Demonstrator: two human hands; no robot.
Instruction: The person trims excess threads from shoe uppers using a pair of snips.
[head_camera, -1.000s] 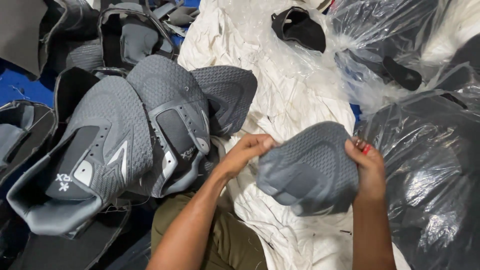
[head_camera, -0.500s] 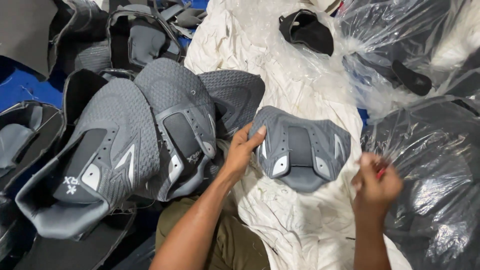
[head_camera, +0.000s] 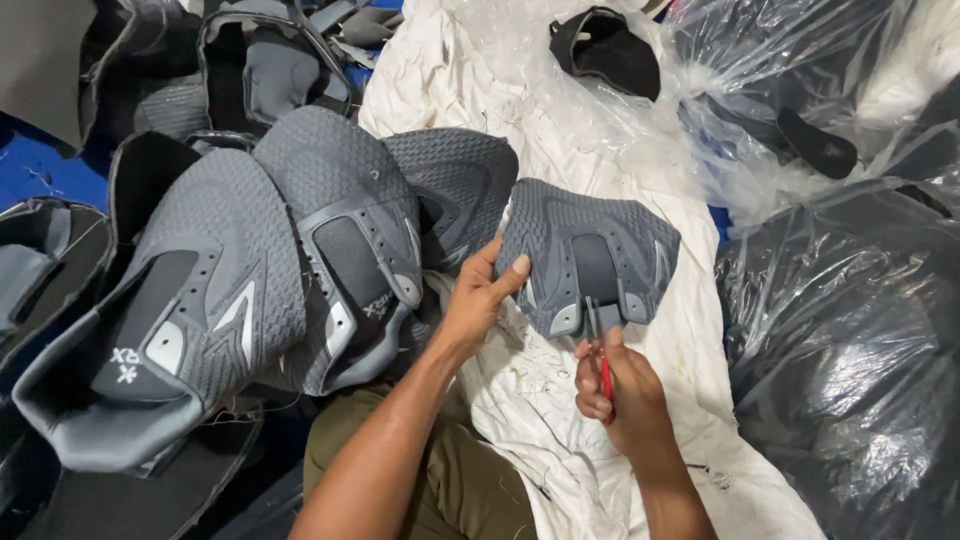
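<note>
This is a shoe-making workshop. Stacks of unfinished grey shoe uppers (head_camera: 290, 260) lie piled on the left, more cut parts sit in clear plastic bags (head_camera: 830, 130) on the right, and a thread-strewn white cloth (head_camera: 560, 400) covers the work surface between them.

left hand (head_camera: 478, 300): bare, no glove, no ring seen
right hand (head_camera: 618, 385): bare, no glove, fingers (head_camera: 590, 352) bare too
left arm (head_camera: 385, 450): bare up to pic edge, no sleeve, no watch or band
right arm (head_camera: 672, 495): bare, no sleeve in view, wrist plain
legs: olive-green trousers (head_camera: 455, 480), soft cloth w/ folds, a few pale thread bits on them
rest of body: out of view
</note>
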